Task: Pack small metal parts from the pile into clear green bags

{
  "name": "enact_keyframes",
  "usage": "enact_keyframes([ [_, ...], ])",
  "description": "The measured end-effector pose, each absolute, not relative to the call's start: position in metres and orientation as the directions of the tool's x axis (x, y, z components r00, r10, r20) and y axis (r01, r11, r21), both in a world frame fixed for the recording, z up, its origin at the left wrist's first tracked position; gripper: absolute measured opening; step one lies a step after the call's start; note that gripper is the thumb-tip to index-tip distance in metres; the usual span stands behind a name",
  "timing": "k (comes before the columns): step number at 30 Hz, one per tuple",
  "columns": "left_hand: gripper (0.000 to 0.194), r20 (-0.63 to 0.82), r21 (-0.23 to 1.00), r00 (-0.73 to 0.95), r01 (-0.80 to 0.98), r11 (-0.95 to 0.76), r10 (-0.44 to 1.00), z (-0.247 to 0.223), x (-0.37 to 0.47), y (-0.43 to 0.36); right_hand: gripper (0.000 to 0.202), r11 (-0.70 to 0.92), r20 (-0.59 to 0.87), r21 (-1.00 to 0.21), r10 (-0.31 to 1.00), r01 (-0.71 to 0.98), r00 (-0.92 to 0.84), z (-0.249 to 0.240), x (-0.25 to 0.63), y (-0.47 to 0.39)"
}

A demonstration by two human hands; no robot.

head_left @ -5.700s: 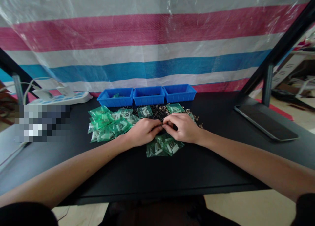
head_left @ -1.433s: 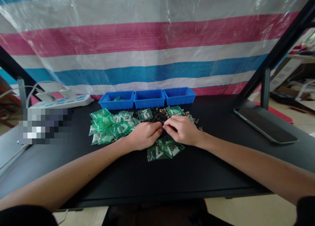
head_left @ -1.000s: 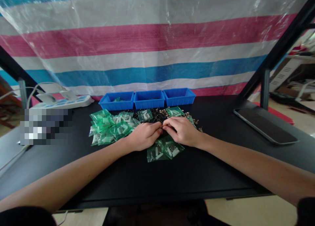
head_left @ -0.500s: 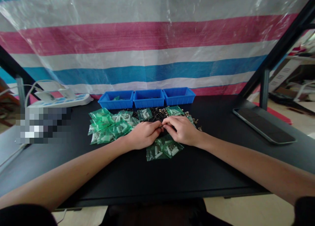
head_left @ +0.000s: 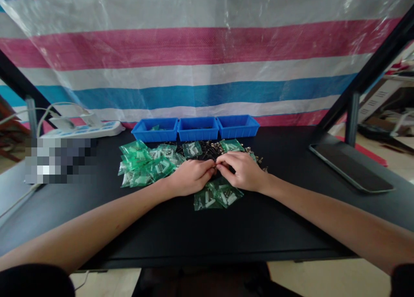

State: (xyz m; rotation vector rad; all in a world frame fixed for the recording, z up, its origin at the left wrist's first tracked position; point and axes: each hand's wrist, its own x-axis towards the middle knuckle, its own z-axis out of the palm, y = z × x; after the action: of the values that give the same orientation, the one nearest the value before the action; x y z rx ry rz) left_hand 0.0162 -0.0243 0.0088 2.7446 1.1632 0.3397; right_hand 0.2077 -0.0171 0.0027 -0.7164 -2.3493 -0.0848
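Observation:
My left hand (head_left: 191, 176) and my right hand (head_left: 242, 170) meet fingertip to fingertip above the middle of the black table. Both are closed in a pinch; whatever lies between the fingertips is too small to make out. Just in front of them lie green bags (head_left: 218, 193) with white and metal pieces inside. A heap of similar green bags (head_left: 145, 165) is to the left of my left hand. Behind my hands are a pile of dark screws (head_left: 210, 149) and two single green bags, one (head_left: 192, 148) left of the other (head_left: 231, 145).
Three blue bins (head_left: 198, 133) stand in a row at the back, the left and middle ones with small contents. A power strip (head_left: 87, 130) with plugs sits at the back left. On the right lies a phone (head_left: 351, 167). A striped sheet (head_left: 194, 47) hangs behind the table.
The view has shifted slightly, so things on the table appear a little farther right. My hands keep their pinched pose, fingertips together.

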Motion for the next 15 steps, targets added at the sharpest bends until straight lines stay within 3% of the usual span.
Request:
enact_keyframes([
  [6,0.022,0.161,0.186,0.672,0.698,-0.691,0.723,0.0077,0.016,-0.0247,0.018,0.81,0.569,-0.192,0.552,0.554,-0.61,0.0009,0.209,-0.0159],
  [15,0.021,0.172,0.211,0.651,0.708,-0.674,0.739,0.008,0.0167,-0.0258,0.018,0.809,0.576,-0.167,0.544,0.563,-0.61,0.0011,0.2084,-0.0157],
])
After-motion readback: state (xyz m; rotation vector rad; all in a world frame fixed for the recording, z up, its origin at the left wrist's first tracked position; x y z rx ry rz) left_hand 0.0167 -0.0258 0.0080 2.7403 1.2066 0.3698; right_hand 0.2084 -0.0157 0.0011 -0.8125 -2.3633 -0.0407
